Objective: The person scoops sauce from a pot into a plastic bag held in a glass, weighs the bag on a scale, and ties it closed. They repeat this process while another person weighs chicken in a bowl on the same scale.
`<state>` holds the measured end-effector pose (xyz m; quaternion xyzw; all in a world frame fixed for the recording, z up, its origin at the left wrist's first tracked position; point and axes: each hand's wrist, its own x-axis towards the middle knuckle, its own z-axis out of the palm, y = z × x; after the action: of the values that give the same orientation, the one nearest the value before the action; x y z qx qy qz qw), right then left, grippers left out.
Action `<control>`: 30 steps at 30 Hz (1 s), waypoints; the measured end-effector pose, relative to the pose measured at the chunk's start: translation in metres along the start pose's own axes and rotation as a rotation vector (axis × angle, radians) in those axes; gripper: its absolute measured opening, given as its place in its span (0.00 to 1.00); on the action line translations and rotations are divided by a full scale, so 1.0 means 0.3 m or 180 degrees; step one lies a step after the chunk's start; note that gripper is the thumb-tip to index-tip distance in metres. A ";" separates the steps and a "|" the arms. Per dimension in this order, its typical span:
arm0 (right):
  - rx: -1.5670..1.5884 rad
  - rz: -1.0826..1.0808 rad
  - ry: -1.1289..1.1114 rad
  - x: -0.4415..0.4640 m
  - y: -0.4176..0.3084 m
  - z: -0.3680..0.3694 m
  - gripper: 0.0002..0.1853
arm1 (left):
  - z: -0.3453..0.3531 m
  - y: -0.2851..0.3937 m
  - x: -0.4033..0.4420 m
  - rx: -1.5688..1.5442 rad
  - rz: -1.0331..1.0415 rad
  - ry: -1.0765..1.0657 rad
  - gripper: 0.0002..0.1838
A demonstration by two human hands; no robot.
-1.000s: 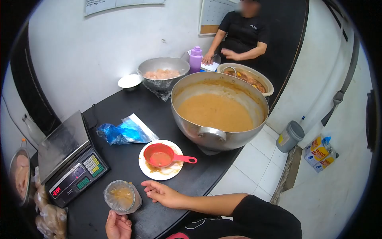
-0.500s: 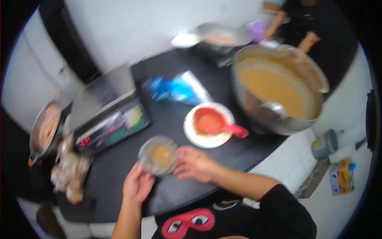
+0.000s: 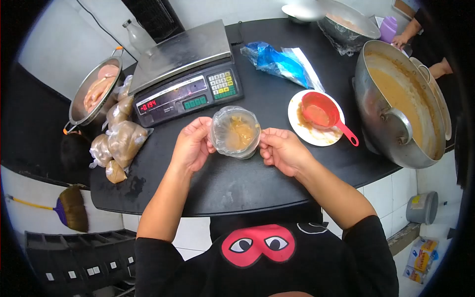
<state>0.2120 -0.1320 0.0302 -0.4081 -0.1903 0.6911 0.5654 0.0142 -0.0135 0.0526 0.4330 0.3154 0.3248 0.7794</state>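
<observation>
A fuzzy patch covers part of the white bowl (image 3: 293, 13) at the top, and the other person (image 3: 429, 42) is cut off, with just bits of arms and hands showing. The cup (image 3: 243, 155) is between the person's two hands, in front of the scale (image 3: 170, 94), but its bottom is hard to see, so I can't tell if it touches the table (image 3: 213, 190). The left hand (image 3: 195, 142) pinches one side of the plastic bag (image 3: 220, 129) lining the cup, and the right hand (image 3: 281, 150) pinches the other side. One second ago, the right hand was loose and apart from the cup.
</observation>
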 end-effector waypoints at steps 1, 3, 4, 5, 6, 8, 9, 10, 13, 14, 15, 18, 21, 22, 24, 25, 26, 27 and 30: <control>-0.0045 -0.0081 -0.0005 0.002 -0.002 0.007 0.06 | -0.005 0.011 0.008 0.0172 0.0097 0.0000 0.05; -0.0137 -0.0286 0.0015 0.000 -0.004 0.018 0.06 | 0.011 0.036 0.007 0.0739 0.0349 0.0129 0.04; -0.0196 -0.0396 0.0026 -0.002 -0.007 0.024 0.06 | 0.019 0.045 0.002 0.1057 0.0480 0.0195 0.04; -0.0272 -0.0504 0.0034 -0.002 -0.013 0.031 0.06 | 0.029 0.054 -0.001 0.1361 0.0622 0.0266 0.04; -0.0354 -0.0627 0.0073 -0.005 -0.021 0.043 0.06 | 0.039 0.061 -0.006 0.1539 0.0770 0.0284 0.04; -0.0562 -0.0830 0.0159 -0.028 -0.046 0.062 0.06 | 0.067 0.075 -0.017 0.1679 0.1061 0.0259 0.04; -0.0610 -0.0931 0.0258 -0.044 -0.056 0.069 0.06 | 0.078 0.087 -0.031 0.1757 0.1199 0.0266 0.04; -0.0646 -0.1051 0.0343 -0.055 -0.069 0.082 0.06 | 0.102 0.104 -0.047 0.1713 0.1271 0.0311 0.04; -0.0811 -0.1375 0.0357 -0.070 -0.097 0.085 0.07 | 0.120 0.150 -0.085 0.1720 0.1477 0.0287 0.04; -0.0897 -0.1473 0.0364 -0.079 -0.109 0.087 0.07 | 0.123 0.162 -0.091 0.1694 0.1570 0.0300 0.04; -0.0980 -0.1560 0.0367 -0.087 -0.119 0.087 0.07 | 0.125 0.174 -0.097 0.1704 0.1676 0.0290 0.04; -0.1416 -0.1860 0.0372 -0.099 -0.125 0.068 0.06 | 0.113 0.196 -0.117 0.1740 0.1892 0.0262 0.04; -0.1780 -0.1877 0.0519 -0.122 -0.146 0.065 0.06 | 0.108 0.195 -0.136 0.1839 0.1911 0.0300 0.04; -0.1741 -0.1935 0.0508 -0.128 -0.151 0.064 0.06 | 0.106 0.194 -0.139 0.1831 0.1915 0.0277 0.04; -0.1648 -0.2062 0.0482 -0.135 -0.162 0.060 0.05 | 0.109 0.199 -0.144 0.1880 0.1922 0.0310 0.04; -0.1630 -0.2035 0.0400 -0.138 -0.172 0.056 0.06 | 0.114 0.199 -0.144 0.1902 0.1924 0.0320 0.04; -0.1615 -0.2013 0.0318 -0.140 -0.184 0.051 0.07 | 0.116 0.200 -0.142 0.1898 0.1923 0.0303 0.04; -0.1598 -0.1995 0.0236 -0.141 -0.191 0.049 0.09 | 0.117 0.202 -0.140 0.1897 0.1925 0.0286 0.04; -0.2169 -0.2037 0.0276 -0.135 -0.186 0.045 0.16 | 0.122 0.216 -0.134 0.1978 0.1933 0.0181 0.04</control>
<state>0.2376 -0.1511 0.0928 -0.5197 -0.4989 0.3625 0.5913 0.0036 -0.0351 0.1337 0.7111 0.2777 0.4408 0.4722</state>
